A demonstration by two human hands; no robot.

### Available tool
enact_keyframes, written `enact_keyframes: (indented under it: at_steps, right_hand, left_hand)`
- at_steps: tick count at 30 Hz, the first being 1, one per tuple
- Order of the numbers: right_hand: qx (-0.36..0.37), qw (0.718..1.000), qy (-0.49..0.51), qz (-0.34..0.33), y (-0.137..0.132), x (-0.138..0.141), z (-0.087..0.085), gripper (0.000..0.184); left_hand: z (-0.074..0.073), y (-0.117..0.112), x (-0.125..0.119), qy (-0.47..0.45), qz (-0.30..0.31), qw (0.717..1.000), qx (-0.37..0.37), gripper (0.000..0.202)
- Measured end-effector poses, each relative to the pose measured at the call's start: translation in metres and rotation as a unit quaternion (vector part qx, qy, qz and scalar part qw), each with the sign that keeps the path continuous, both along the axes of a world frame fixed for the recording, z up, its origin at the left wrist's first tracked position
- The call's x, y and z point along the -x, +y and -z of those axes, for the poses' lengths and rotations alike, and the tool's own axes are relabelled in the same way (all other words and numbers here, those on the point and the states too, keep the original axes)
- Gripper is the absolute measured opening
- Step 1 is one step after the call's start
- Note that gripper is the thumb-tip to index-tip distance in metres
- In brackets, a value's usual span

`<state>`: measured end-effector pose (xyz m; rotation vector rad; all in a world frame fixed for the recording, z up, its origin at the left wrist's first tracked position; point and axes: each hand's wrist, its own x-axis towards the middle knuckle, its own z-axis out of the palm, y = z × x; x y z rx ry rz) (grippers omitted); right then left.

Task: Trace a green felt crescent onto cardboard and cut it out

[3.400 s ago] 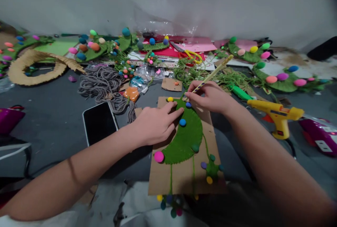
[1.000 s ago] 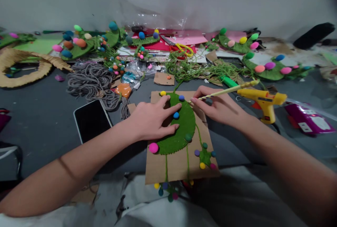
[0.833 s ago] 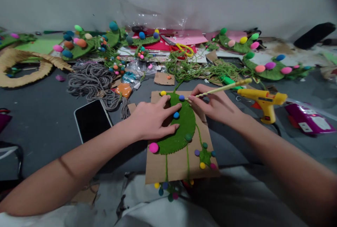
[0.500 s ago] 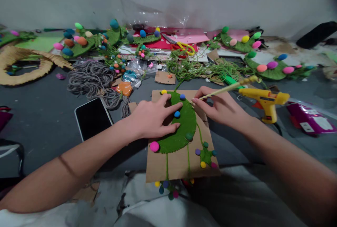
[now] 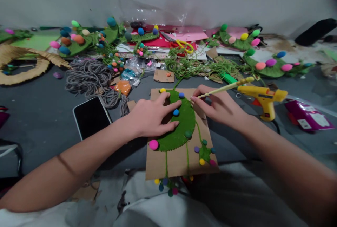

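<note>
My left hand (image 5: 149,117) lies with fingers spread on a rounded green felt piece (image 5: 187,118), over its left half. Coloured felt balls sit on the piece, among them a pink ball (image 5: 153,144) and a blue ball (image 5: 176,112). Under it is a brown cardboard sheet (image 5: 173,167). Green cords run down to a small felt star (image 5: 204,154) and to another ball-tipped piece (image 5: 168,186) past the cardboard's front edge. At the felt's upper right edge, my right hand (image 5: 219,104) pinches a thin yellowish stick (image 5: 228,87); its tip is too small to make out.
A yellow glue gun (image 5: 265,97) stands right of my right hand, near a purple packet (image 5: 308,114). To the left lie a phone (image 5: 92,118) and grey cord (image 5: 88,77). Behind are tangled green cords (image 5: 184,62), scissors (image 5: 181,46) and finished-looking felt pieces (image 5: 273,67).
The view has shifted slightly, so everything sits a little higher and further left. Both hands keep nearly the same place on the felt, and the stick stays in my right hand.
</note>
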<state>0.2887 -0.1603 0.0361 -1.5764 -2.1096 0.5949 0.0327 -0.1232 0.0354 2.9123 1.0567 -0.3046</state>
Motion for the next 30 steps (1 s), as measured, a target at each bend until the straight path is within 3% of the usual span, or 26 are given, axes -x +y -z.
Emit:
enact_keyframes:
  at_steps: [8,14,22,30]
  right_hand:
    - [0.007,1.000,0.003,-0.022,-0.020,-0.004,-0.003,0.020]
    - [-0.002,1.000,0.001,-0.014,-0.021,-0.002,0.001,0.020]
    - [0.052,0.998,-0.009,-0.042,-0.038,-0.004,-0.013,0.024]
    - [0.079,0.996,0.005,-0.044,-0.038,-0.005,-0.018,0.023]
  left_hand:
    - [-0.003,-0.002,-0.003,0.008,-0.008,1.000,0.007,0.072]
    - [-0.003,-0.002,-0.003,0.005,-0.008,1.000,-0.003,0.072]
    - [-0.002,-0.002,-0.004,-0.002,-0.002,1.000,-0.003,0.079]
    - [-0.003,-0.002,-0.004,0.003,-0.005,1.000,0.003,0.079]
